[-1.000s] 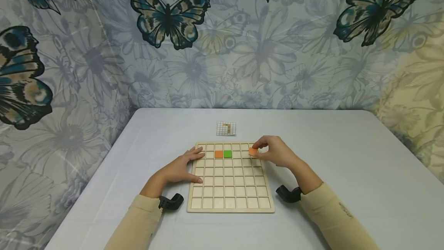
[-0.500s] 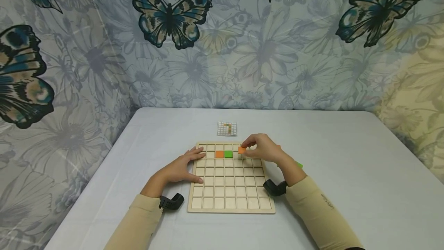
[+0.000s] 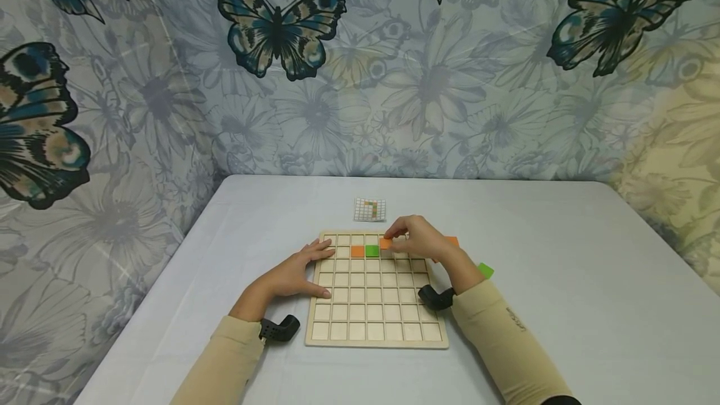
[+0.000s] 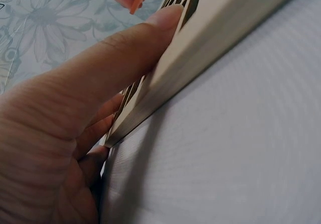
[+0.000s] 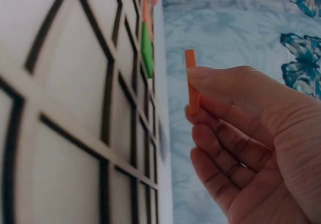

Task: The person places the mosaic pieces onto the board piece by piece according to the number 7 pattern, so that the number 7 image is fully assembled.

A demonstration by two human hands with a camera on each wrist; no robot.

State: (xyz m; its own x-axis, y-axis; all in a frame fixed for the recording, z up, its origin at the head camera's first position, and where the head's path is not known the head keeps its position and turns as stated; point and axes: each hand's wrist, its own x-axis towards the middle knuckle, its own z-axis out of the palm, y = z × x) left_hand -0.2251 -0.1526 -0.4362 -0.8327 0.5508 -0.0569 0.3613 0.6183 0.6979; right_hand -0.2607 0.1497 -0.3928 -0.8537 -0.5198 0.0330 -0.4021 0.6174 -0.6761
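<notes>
A wooden grid board point(image 3: 384, 312) lies on the white table, with an orange square tile point(image 3: 357, 252) and a green square tile point(image 3: 372, 251) side by side in its second row. My left hand point(image 3: 285, 277) rests on the board's left edge, thumb and fingers spread apart; in the left wrist view the thumb point(image 4: 125, 48) lies on the rim. Between thumb and fingertips, my right hand point(image 3: 423, 240) pinches another orange tile point(image 5: 192, 86) just right of the green one. The right wrist view shows this tile held apart from the board's surface.
Behind the board lies a small card point(image 3: 369, 210) printed with a grid and coloured squares. Right of the board, partly covered by the right hand and wrist, are a loose orange tile point(image 3: 452, 240) and a loose green tile point(image 3: 486, 270). A butterfly-patterned wall covering point(image 3: 427, 111) rises behind the table.
My right hand has carried the orange tile leftward over the board, from near its right edge to beside the green tile. Loose tiles on the right came into sight. The left hand stays put.
</notes>
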